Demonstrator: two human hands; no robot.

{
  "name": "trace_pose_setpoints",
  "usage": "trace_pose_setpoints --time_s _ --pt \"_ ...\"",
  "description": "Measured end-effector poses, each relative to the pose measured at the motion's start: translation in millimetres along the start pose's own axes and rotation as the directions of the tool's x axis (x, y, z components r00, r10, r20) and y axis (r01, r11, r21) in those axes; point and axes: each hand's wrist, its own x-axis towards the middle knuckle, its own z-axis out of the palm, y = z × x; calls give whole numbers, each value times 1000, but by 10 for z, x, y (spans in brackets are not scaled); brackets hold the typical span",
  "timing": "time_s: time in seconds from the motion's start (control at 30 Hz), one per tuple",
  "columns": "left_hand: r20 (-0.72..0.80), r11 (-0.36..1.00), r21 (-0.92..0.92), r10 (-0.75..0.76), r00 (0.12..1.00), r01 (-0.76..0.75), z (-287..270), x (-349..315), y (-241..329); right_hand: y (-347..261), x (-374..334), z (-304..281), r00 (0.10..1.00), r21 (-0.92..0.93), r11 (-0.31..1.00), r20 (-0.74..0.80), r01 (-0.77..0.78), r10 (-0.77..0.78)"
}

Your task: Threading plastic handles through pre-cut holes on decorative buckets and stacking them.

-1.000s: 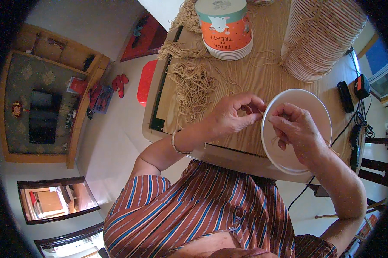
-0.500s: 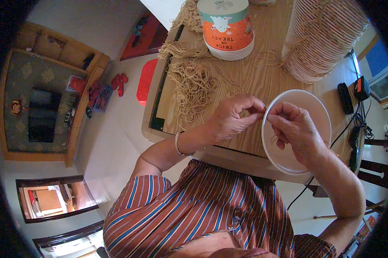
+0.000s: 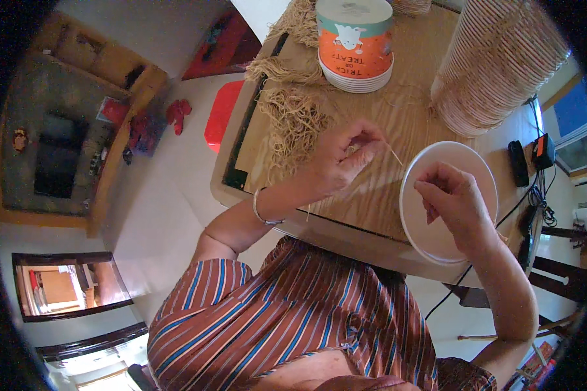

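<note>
A white paper bucket (image 3: pixel 430 240) lies with its open mouth and rolled rim toward me at the table's right front. My left hand (image 3: pixel 345 163) is closed in a pinch on a thin tan cord (image 3: pixel 395 155), which runs as a short taut line to the bucket's rim. Over the bucket's mouth is my right hand (image 3: pixel 451 195), thumb and fingers pressed together; whatever they hold, if anything, is hidden. Beyond my left wrist lies a tangled heap of the same tan cord (image 3: pixel 293 120) on the wooden table (image 3: pixel 371 205).
A stack of upside-down orange and teal printed buckets (image 3: pixel 355 58) stands at the back. To its right leans a tall stack of nested buckets (image 3: pixel 495 72) with cords hanging over it. Black adapters (image 3: pixel 543 153) and cables lie at the right edge. A red stool (image 3: pixel 223 120) stands left of the table.
My left hand has drawn away from the bucket's rim to the left, pulling the cord straight. My right hand has come slightly off the rim, over the mouth. The view has shifted a little.
</note>
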Motion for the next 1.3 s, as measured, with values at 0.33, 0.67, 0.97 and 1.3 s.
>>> trace_pose_setpoints --time_s 0.33,0.67,0.97,1.3 --pt "423 823 197 419 803 -533 137 554 200 46 -123 133 703 -775 399 81 490 -707" --pt "582 749 117 480 656 -652 204 781 232 -72 -224 212 666 -911 -390 373 132 -646" --pt "579 730 158 477 662 -664 212 724 203 -117 -169 177 807 -936 -348 247 55 -536" --pt "300 527 321 731 613 -787 261 327 110 -408 -4 -219 958 -325 911 45 -254 284"
